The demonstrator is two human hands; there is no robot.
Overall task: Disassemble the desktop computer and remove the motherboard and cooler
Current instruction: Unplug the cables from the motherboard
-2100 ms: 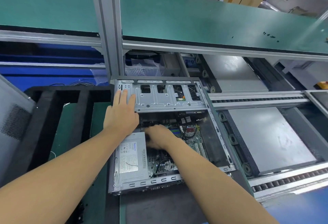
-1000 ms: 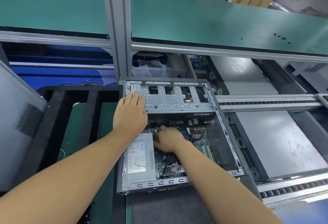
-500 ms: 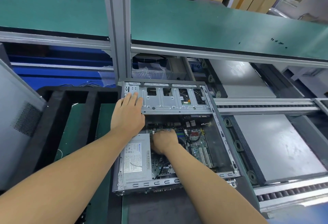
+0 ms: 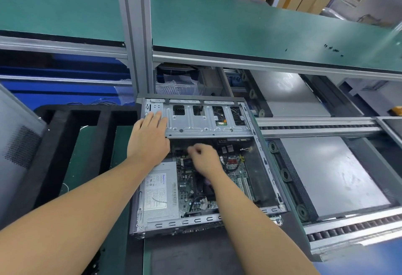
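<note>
An open desktop computer case lies flat on the bench in front of me. Inside it sit a green motherboard, a silver power supply at the left and a metal drive cage across the far end. My left hand rests flat, fingers straight, on the cage's left corner. My right hand is inside the case over the board, fingers curled and pinching something small near the cage edge; what it pinches is hidden. The cooler is not distinguishable under my right wrist.
A black foam frame lies left of the case, with a grey perforated side panel beyond it. A roller conveyor carrying a grey pallet runs on the right. A green shelf and an aluminium post stand behind.
My right hand has shifted slightly toward the far end of the board and lifted a little, fingers still curled. My left hand stays on the drive cage. The camera view has shifted slightly.
</note>
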